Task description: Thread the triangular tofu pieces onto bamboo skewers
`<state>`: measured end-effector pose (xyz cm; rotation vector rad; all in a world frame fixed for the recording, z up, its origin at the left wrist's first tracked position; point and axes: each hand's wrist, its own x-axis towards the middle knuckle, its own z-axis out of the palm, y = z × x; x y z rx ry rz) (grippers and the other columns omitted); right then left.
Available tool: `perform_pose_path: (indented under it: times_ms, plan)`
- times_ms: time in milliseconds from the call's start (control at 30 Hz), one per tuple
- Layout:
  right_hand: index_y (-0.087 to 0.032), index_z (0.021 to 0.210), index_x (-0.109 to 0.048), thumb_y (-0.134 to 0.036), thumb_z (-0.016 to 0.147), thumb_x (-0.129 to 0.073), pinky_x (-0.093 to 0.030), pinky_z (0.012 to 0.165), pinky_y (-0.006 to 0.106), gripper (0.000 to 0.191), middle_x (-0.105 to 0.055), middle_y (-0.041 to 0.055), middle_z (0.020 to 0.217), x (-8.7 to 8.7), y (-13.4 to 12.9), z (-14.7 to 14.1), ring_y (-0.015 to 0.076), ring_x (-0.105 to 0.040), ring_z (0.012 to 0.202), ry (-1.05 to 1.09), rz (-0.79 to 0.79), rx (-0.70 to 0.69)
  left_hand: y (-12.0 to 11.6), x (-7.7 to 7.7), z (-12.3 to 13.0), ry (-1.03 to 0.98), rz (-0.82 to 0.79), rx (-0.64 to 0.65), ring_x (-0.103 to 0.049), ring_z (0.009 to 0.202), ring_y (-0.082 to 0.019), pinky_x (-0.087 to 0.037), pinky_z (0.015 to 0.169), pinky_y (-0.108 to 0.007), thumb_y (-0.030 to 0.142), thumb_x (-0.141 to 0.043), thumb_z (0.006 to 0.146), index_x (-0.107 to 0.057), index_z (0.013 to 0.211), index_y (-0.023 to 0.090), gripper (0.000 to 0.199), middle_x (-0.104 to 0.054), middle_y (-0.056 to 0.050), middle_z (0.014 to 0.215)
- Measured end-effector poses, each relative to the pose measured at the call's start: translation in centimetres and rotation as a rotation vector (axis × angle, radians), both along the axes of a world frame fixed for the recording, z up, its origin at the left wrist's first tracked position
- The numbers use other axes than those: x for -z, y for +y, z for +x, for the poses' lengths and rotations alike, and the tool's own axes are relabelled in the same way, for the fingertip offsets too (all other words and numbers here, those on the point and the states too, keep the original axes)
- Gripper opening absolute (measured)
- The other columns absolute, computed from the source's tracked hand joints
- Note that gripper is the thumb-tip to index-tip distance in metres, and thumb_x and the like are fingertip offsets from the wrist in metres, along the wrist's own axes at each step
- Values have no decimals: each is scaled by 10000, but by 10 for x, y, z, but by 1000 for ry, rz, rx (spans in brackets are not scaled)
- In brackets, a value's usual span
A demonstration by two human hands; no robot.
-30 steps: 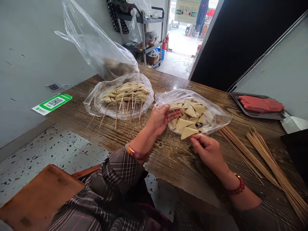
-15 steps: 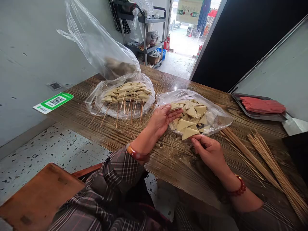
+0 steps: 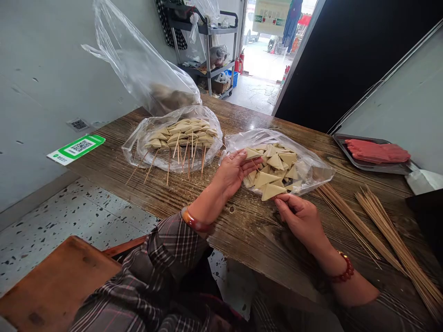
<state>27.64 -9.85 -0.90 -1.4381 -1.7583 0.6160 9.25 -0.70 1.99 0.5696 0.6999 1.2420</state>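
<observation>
Clear bag [image 3: 314, 177] w/ loose folded beige triangles [image 3: 276, 161]: unskewered, seemingly many left. L of bag: skewered batch [image 3: 183, 129], done. R of bag: unused skewers [image 3: 387, 228]. L hand [image 3: 232, 174], bag's L edge: fingers gripping 1 triangle [image 3: 252, 152]. R hand [image 3: 301, 216], near side: fingers pinched, appar. on skewer [image 3: 275, 197].

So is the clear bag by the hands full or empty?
Not empty: the clear bag has many tan triangles heaped within its spread edges. I can't tell if it's full.
</observation>
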Motion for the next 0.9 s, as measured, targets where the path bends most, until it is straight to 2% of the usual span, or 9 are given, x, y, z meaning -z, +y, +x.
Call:
perform_pose_path:
  times_ms: [667, 900]
  plan:
    - [-172, 832, -713, -353, 899, -548, -381, 503, 234, 254, -544, -37, 503, 2, 0, 1, 112, -490, 471, 10, -27, -2, 0, 3, 0, -3, 20, 12, -748, 843, -190, -536, 922, -360, 168, -514, 950, -571, 864, 146, 106, -756, -92, 882]
    - [-175, 843, -710, -371, 908, -542, -379, 501, 232, 266, -548, -33, 525, 5, -2, 0, 113, -486, 489, 29, -29, 26, -3, 4, 4, 20, 33, 38, -742, 818, -160, -533, 889, -305, 178, -536, 950, -585, 879, 157, 89, -751, -53, 880]
